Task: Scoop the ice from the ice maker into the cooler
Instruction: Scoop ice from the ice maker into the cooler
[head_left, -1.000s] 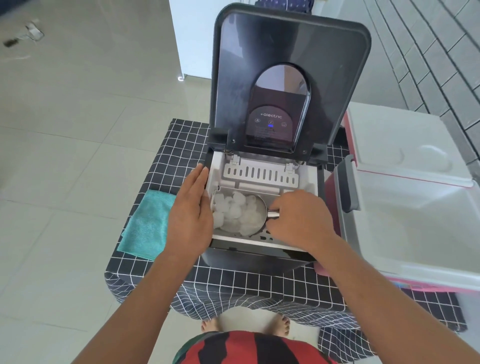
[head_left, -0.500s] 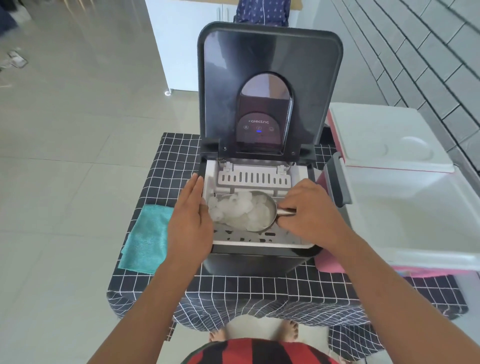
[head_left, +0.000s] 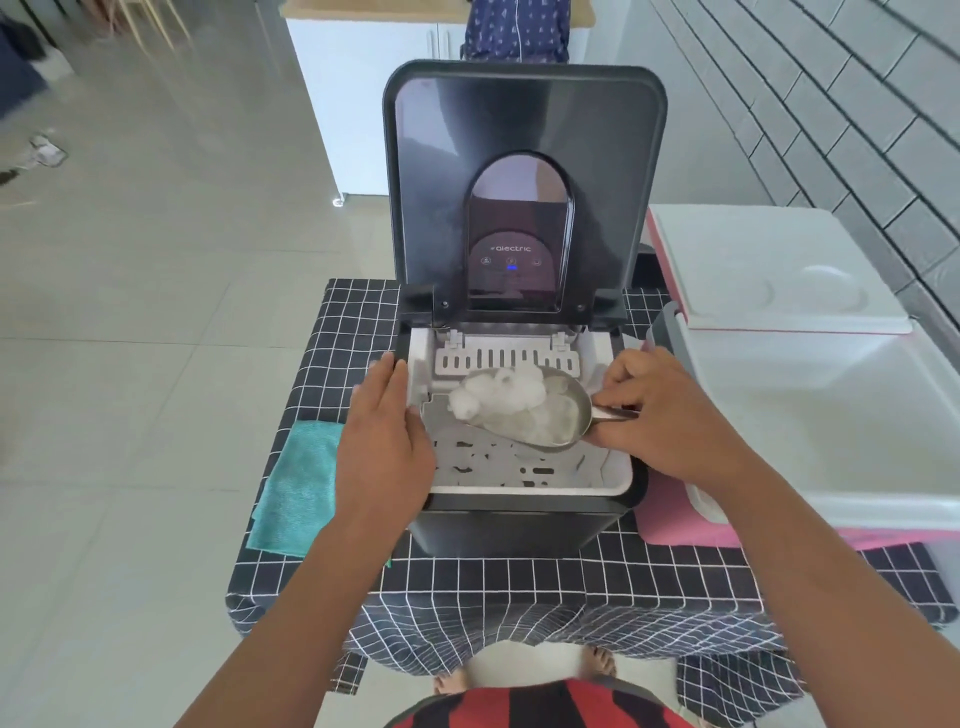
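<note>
The black ice maker stands on the table with its lid raised upright. My right hand grips the handle of a metal scoop heaped with ice, held above the white perforated basket. My left hand rests flat against the left side of the ice maker. To the right sits the open pink-and-white cooler, its white lid folded back.
A teal cloth lies on the black grid-pattern tablecloth left of the ice maker. A white cabinet stands behind the table and a grey brick wall runs along the right. Tiled floor surrounds the table.
The scoop has risen out of the basket with its load of ice and shifted right. My left hand stays on the ice maker's side. The camera has tilted up.
</note>
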